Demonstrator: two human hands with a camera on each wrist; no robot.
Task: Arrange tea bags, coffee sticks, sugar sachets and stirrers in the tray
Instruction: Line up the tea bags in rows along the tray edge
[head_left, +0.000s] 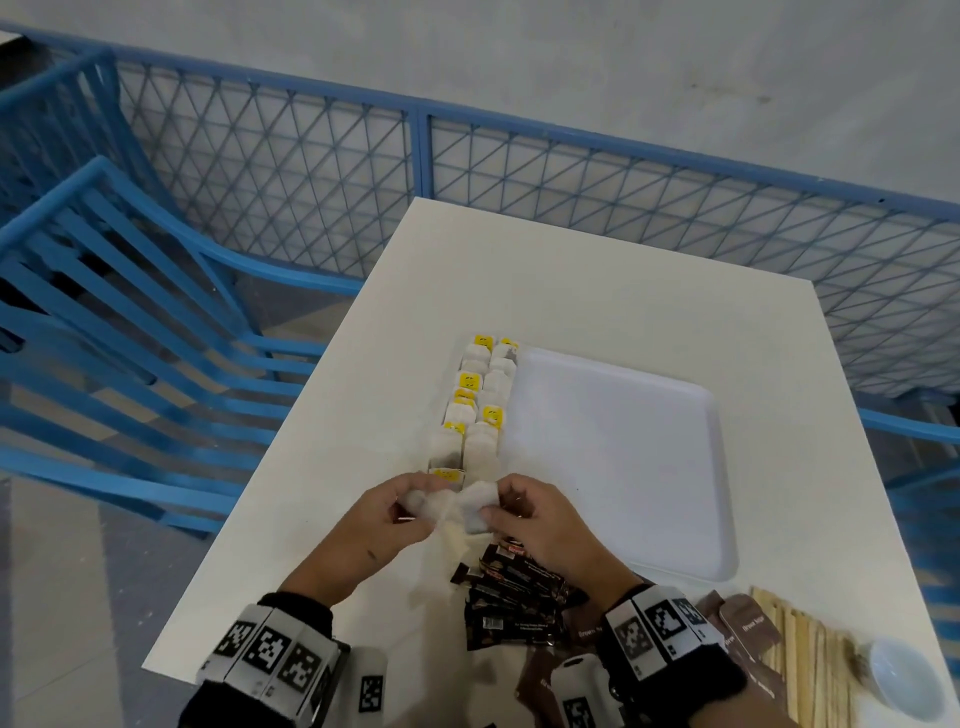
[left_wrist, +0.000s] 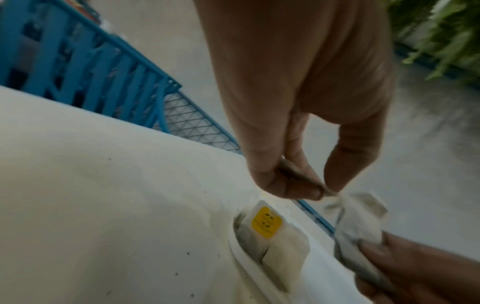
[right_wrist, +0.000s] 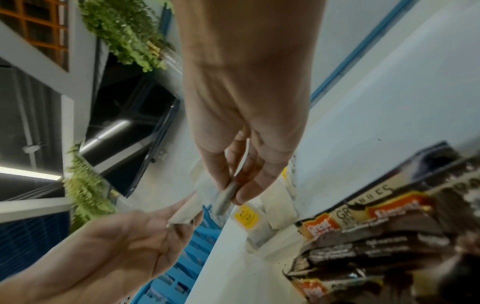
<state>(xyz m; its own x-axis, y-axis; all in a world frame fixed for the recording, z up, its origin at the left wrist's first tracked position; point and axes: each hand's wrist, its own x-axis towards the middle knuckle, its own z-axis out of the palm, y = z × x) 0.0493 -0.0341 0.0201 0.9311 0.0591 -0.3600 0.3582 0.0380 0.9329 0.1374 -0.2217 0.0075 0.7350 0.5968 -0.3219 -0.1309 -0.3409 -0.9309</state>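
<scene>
White tabletop (head_left: 597, 291) by a blue mesh fence (head_left: 311, 176): both hands work tea bags above its near edge.

Left hand (head_left: 384, 512) and right hand (head_left: 535, 519) meet just before the tray (head_left: 623, 457), each grip a thumb-and-fingertip pinch on a limp tea bag (head_left: 470, 506), wrists angled inward. Two rows of tea bags with yellow tags (head_left: 475, 410) lie along the tray's left edge. Dark coffee sticks (head_left: 511, 592) lie piled under the right wrist; the wrappers read "Great" and "GRANULES". Brown sugar sachets (head_left: 748, 629) read "Brown Sugar", beside wooden stirrers (head_left: 810, 660).
</scene>
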